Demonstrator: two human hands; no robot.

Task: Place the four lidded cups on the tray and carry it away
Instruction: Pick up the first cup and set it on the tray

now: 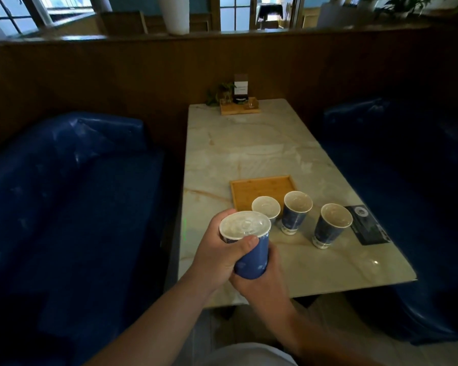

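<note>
- Four lidded cups are in view and none sits on the wooden tray (262, 187) yet; it lies bare on the marble table (249, 154), so all four placements and the carry appear to lie ahead.
- Furthest left, the left hand (217, 252) wraps the held cup (249, 244) near its rim, thumb curled across the front just under the lid. Pressure so high on a paper wall could, I judge, flex the rim and loosen the clear lid.
- Just right of it and lower, the right hand (257, 283) closes round the cup's base from beneath. The cup is tilted with its lid toward the camera; if it holds liquid, that lean puts the contents against the lid seal.
- Next comes the nearest standing cup (266, 208), which overlaps the tray's near edge. It stands between the hands and the tray, so a low, direct path could knock it over.
- Further right, the middle cup (295, 212) stands just beside the tray's near right corner, close enough for a wrist to clip it.
- Rightmost, the far-right cup (331, 225) stands beside a dark card (366, 224); reaching for it means crossing the others.
- Tall, narrow cups on a shallow-rimmed tray may slide or tip once it is lifted.
</note>
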